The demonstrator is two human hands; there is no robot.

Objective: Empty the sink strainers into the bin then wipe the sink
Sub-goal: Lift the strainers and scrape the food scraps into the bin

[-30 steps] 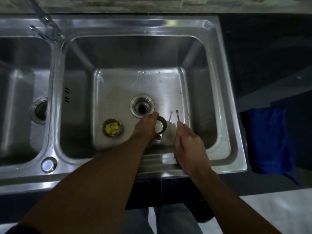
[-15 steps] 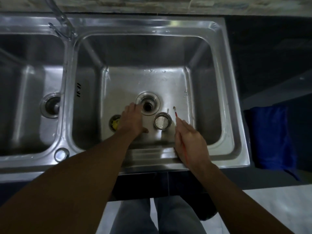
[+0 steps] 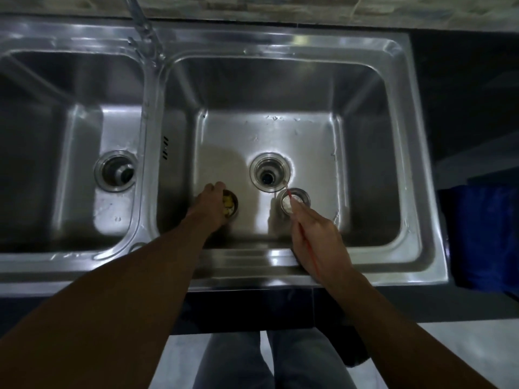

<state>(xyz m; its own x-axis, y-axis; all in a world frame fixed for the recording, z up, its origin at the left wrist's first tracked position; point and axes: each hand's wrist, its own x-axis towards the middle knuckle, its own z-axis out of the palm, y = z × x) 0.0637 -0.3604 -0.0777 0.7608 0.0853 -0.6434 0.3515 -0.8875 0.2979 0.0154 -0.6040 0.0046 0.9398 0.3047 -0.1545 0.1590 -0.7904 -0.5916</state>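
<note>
Two metal strainers stand on the floor of the right sink basin. The left strainer holds yellow scraps, and my left hand grips its left rim. The right strainer holds white residue. My right hand holds a thin red stick whose tip reaches over that strainer toward the open drain.
The left basin has its own drain. A tap rises at the back between the basins. A blue cloth lies on the dark counter to the right. The person's jeans show below the sink edge.
My left hand let go of the right strainer and moved left onto the strainer with yellow scraps. My right hand brought the stick's tip over the right strainer.
</note>
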